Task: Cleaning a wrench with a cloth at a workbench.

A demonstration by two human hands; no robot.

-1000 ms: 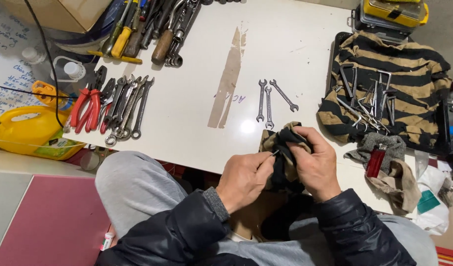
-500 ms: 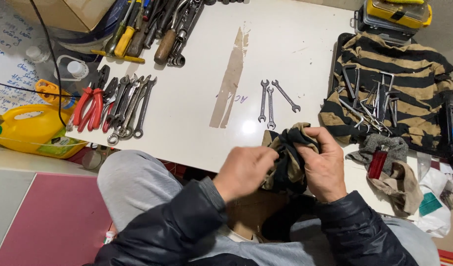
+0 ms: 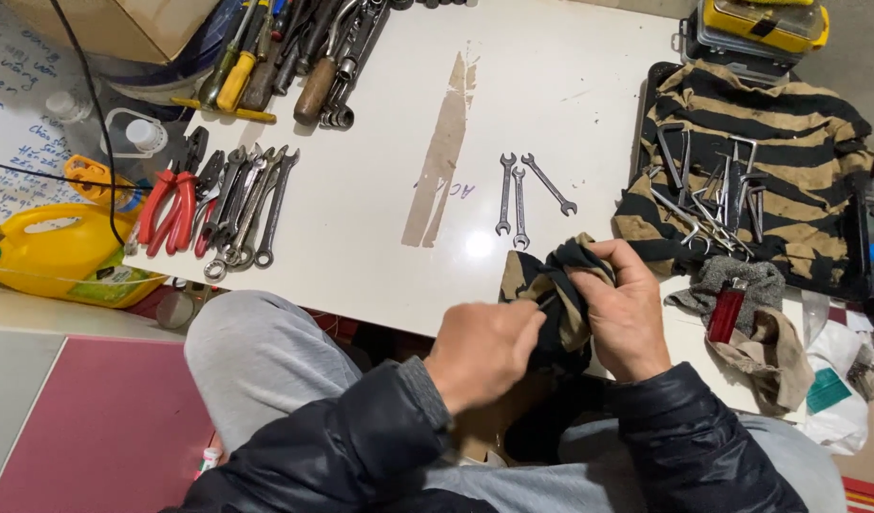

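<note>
The person is sitting at the near edge of the white counter [image 3: 361, 190], and both hands are bunching a dark striped rag [image 3: 551, 290] just over that edge. The right hand [image 3: 627, 313] is gripping the rag with fingers curled tight around it. The left hand [image 3: 484, 351] is closing into a loose fist against the rag's left side; whether a small tool is tucked inside the cloth cannot be told from here. This looks like a wiping step, with something being rubbed inside the rag. Any follow-up move would call for a firm pinch through the cloth and a free patch of counter.

At twelve o'clock from the hands, three small wrenches [image 3: 522, 195] are lying side by side. At two o'clock a striped cloth [image 3: 769, 123] is carrying hex keys [image 3: 712, 190]. At three o'clock a red lighter [image 3: 725, 312] is resting on a grey rag [image 3: 741, 280]. At ten o'clock red pliers [image 3: 169, 211] are lying beside a row of larger wrenches [image 3: 251, 204]. Nothing is crowding the hands.
</note>
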